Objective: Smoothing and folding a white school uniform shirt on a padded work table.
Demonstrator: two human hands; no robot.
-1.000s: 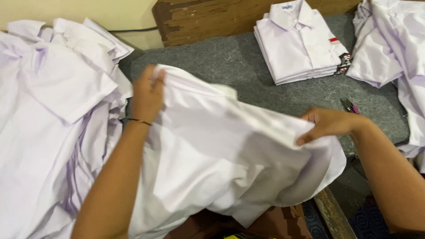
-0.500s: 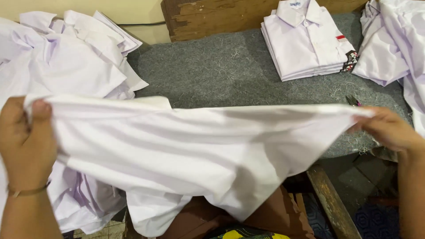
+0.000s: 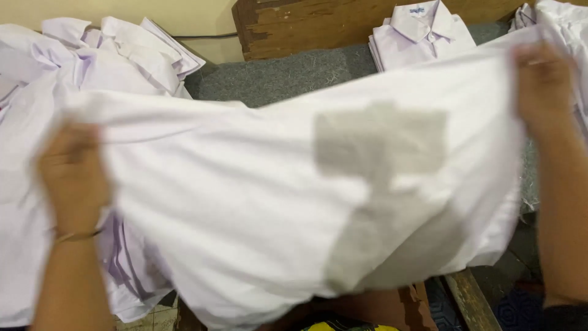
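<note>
I hold a white shirt (image 3: 257, 202) stretched wide in the air in front of me. My left hand (image 3: 72, 175) grips its left edge, with a thin bracelet on that wrist. At the upper right, my right hand (image 3: 542, 89) grips the shirt's other edge, raised higher than the left. The cloth sags between the two hands and hides most of the grey table (image 3: 275, 76) below. A darker patch shows through the fabric near the middle. The picture is blurred by motion.
A heap of loose white shirts (image 3: 92, 55) lies at the left. A folded white shirt stack (image 3: 422, 34) sits at the back on the grey table. More white shirts (image 3: 566, 18) lie at the far right. A wooden board (image 3: 288, 21) stands behind.
I have spread the shirt out and lifted it. My right hand rose toward the upper right, and the cloth now covers more of the table.
</note>
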